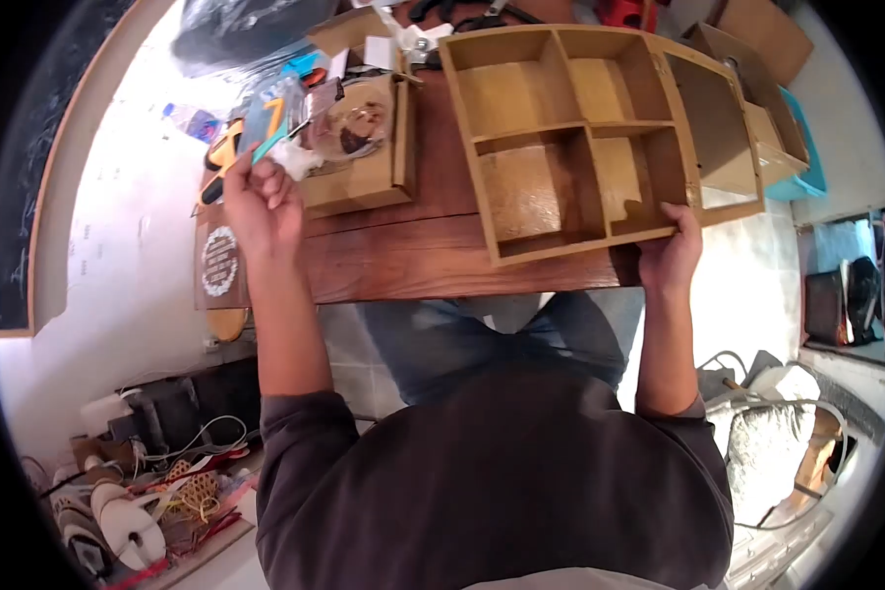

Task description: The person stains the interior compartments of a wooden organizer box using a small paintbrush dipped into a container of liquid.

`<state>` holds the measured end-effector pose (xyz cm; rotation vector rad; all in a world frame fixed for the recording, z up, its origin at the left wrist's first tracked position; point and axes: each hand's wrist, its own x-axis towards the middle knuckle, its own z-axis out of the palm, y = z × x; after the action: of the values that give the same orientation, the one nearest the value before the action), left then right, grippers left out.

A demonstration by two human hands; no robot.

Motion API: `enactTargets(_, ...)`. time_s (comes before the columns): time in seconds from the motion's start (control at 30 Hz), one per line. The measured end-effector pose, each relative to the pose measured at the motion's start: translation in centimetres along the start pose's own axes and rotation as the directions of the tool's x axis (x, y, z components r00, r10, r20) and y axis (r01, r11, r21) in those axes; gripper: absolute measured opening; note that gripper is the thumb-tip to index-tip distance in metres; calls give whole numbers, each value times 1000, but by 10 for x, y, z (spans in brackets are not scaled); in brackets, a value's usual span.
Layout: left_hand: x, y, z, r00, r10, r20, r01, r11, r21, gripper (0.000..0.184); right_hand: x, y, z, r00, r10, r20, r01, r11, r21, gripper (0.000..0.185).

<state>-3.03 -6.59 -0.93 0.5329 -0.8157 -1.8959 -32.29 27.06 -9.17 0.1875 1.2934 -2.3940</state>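
A wooden cabinet (587, 128) with four compartments lies on the brown wooden table (403, 258), its framed door (715, 128) swung out to the right. At the cabinet's lower right corner, my right hand (673, 251) grips the edge, thumb over the frame. My left hand (265, 202) is raised at the table's left side with its fingers curled, close to a thin teal tool (270, 141); whether it holds the tool's end I cannot make out. Just beyond that hand is an open cardboard box (364, 187) with clear plastic packaging and small items.
A yellow and black tool (222, 157) and a plastic bottle (193, 122) are at the left. Black plastic wrap (251, 34) sits at the back left. Cardboard boxes and a turquoise bin (809, 177) stand at the right. Spools and cords (133, 531) fill the lower left.
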Motion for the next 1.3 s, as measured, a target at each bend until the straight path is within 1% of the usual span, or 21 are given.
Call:
enactTargets(0.03, -12, -4, 8, 998, 26, 51, -26, 1000, -1, 20, 5, 3, -4, 1000, 8, 19, -8, 1000, 22, 27)
enactTargets(0.07, -28, -10, 26, 997, 72, 36, -74, 996, 43, 22, 12, 8, -15, 999, 14, 34, -15, 999, 34, 26)
enactTargets(0.13, -68, -27, 53, 977, 100, 189, -119, 988, 94, 25, 20, 14, -27, 999, 8, 47, -11, 998, 56, 26)
enactTargets(0.17, -86, -40, 63, 981, 87, 171, -99, 993, 61, 25, 12, 12, -21, 996, -40, 75, 36, 998, 54, 29)
enactTargets(0.2, -103, -52, 72, 977, 124, 173, -157, 968, 194, 25, 4, 12, -8, 992, -120, 30, 117, 989, 89, 33)
enactTargets(0.23, -118, -63, 79, 972, 161, 173, -211, 922, 325, 26, 5, 14, -10, 992, -119, 49, 115, 991, 74, 41)
enactTargets(0.27, -133, -72, 85, 975, 122, 184, -181, 920, 348, 29, 5, 15, -14, 991, -113, 72, 109, 992, 57, 50)
enactTargets(0.33, -150, -86, 90, 974, 59, 221, -151, 891, 429, 32, -1, 14, -12, 986, -135, 98, 132, 990, 42, 52)
enactTargets(0.37, -156, -93, 90, 979, 67, 193, -141, 904, 404, 32, -4, 13, -10, 981, -163, 108, 155, 985, 75, 54)
enactTargets(0.43, -163, -108, 89, 958, 66, 280, -181, 895, 408, 36, -6, 19, -11, 969, -210, 133, 202, 977, 73, 56)
enactTargets(0.47, -166, -115, 90, 962, 77, 261, -177, 906, 386, 36, -7, 21, -13, 957, -255, 135, 241, 964, 111, 57)
enactTargets(0.53, -168, -130, 91, 912, 221, 347, -351, 857, 377, 39, -10, 24, -16, 954, -256, 156, 241, 965, 107, 58)
enactTargets(0.6, -171, -131, 91, 906, 222, 361, -358, 857, 371, 39, -13, 26, -19, 930, -302, 209, 279, 951, 132, 59)
enactTargets(0.67, -175, -133, 92, 892, 147, 427, -372, 774, 512, 43, -14, 27, -20, 926, -308, 218, 286, 950, 126, 59)
enactTargets(0.87, -179, -151, 99, 868, 186, 460, -434, 734, 522, 38, -14, 30, -26, 905, -337, 259, 314, 941, 126, 59)
enactTargets(1.0, -182, -152, 102, 868, 139, 477, -413, 734, 539, 36, -15, 31, -27, 893, -335, 300, 314, 942, 119, 60)
enactTargets(1.07, -185, -146, 100, 902, 24, 430, -261, 825, 501, 36, -14, 32, -30, 896, -318, 310, 296, 948, 118, 62)
enactTargets(1.1, -185, -146, 97, 902, 24, 431, -261, 825, 501, 36, -14, 32, -30, 897, -307, 318, 283, 952, 120, 64)
enactTargets(1.17, -185, -147, 89, 912, 117, 393, -318, 806, 499, 36, -14, 32, -28, 897, -311, 315, 286, 950, 122, 65)
enactTargets(1.27, -185, -159, 99, 901, 148, 407, -375, 738, 561, 35, -15, 32, -30, 897, -308, 317, 284, 951, 120, 65)
enactTargets(1.3, -185, -156, 103, 909, 104, 404, -337, 753, 564, 31, -14, 33, -30, 897, -310, 316, 283, 950, 128, 65)
